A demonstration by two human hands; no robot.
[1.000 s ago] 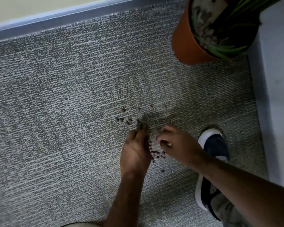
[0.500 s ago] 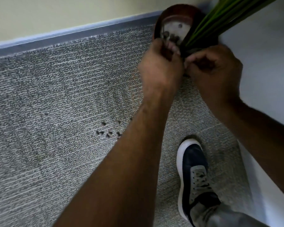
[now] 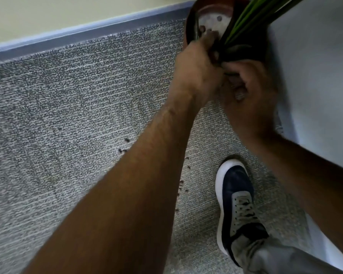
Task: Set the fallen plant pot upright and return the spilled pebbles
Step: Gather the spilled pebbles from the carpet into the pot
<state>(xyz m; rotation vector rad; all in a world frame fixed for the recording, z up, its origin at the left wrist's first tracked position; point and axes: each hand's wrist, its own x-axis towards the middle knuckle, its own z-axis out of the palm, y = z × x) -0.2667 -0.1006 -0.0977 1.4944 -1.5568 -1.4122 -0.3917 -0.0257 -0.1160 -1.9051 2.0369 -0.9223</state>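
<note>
The plant pot [image 3: 192,26] stands upright in the corner; both hands – left hand [image 3: 196,72], right hand [image 3: 251,99] – curl at its rim, contents unclear. Tip them well inside the rim, then go for the pebbles [image 3: 125,145] lying on the carpet [image 3: 67,115]

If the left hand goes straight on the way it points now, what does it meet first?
Most likely the pebbles inside the plant pot: the left hand reaches over its near rim. Depth is unclear.
</note>
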